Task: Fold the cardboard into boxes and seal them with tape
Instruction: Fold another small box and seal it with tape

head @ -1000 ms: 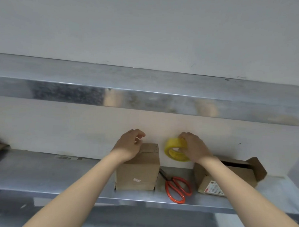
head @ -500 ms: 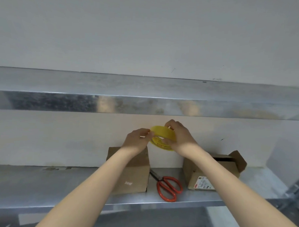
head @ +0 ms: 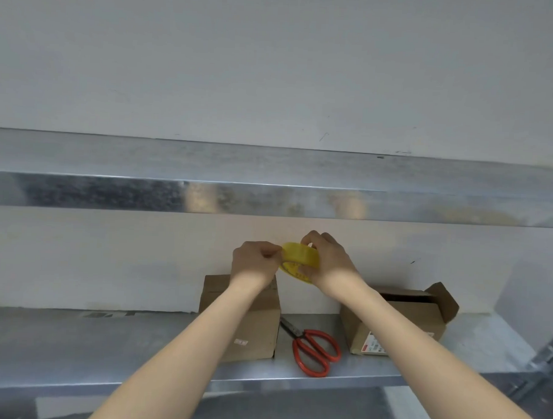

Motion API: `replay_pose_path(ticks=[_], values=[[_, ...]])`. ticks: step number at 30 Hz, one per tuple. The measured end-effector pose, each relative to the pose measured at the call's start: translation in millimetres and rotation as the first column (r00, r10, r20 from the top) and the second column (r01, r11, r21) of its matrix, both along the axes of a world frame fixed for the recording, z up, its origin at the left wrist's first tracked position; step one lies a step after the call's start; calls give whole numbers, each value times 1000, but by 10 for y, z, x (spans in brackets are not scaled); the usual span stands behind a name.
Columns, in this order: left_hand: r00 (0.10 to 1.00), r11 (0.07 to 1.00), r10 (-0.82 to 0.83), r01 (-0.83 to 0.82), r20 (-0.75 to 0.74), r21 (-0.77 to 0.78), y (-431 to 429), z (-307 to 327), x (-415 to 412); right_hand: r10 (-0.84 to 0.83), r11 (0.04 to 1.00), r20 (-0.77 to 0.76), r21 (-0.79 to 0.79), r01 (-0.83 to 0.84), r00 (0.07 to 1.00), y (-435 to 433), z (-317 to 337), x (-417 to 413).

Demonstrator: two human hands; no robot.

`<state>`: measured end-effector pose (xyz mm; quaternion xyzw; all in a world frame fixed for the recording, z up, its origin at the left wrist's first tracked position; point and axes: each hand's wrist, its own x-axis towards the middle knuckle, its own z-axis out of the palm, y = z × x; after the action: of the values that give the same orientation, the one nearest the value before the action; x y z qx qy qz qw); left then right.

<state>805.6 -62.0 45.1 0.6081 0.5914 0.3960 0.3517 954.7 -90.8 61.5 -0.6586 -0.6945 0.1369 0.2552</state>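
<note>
Shelf [head: 104,344]: galvanised steel.
Right hand [head: 330,259]: grips yellow tape roll [head: 298,254].
Left hand [head: 254,262]: pinches roll's edge above cardboard box [head: 257,329].

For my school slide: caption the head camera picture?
Left hand and right hand hold a yellow tape roll above a cardboard box beside red scissors.

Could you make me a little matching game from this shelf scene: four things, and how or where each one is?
Things:
1. tape roll
2. scissors
3. left box
4. right box

States:
A. flaps open, label on its front
B. yellow, held up above the shelf
C. top closed
D. red handles, lying between the two boxes

Pairs: 1-B, 2-D, 3-C, 4-A
</note>
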Motion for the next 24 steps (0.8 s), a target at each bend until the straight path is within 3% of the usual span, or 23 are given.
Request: replay_pose_path(ticks=[5,10,13,15,19,24], values=[[1000,1000,13,-13,10,-5,-52,-32,25,1,1000,-44,-6,-1,999,25,-49,-49],[997,999,-32,32,66,2,-39,-52,11,-24,997,-251,-72,6,968,2,-33,-26],[988,976,-147,153,52,-153,18,-75,-20,-55,997,-430,-72,27,901,-10,-17,-19],[967,933,-192,232,165,-276,57,-119,-33,-53,998,-501,-67,22,864,-3,-6,-13],[889,917,-172,302,424,-261,49,-160,0,-64,995,-507,-96,17,859,48,49,-13],[893,952,-199,274,404,-135,58,-127,-11,-131,962,-426,-271,12,895,64,124,-38]])
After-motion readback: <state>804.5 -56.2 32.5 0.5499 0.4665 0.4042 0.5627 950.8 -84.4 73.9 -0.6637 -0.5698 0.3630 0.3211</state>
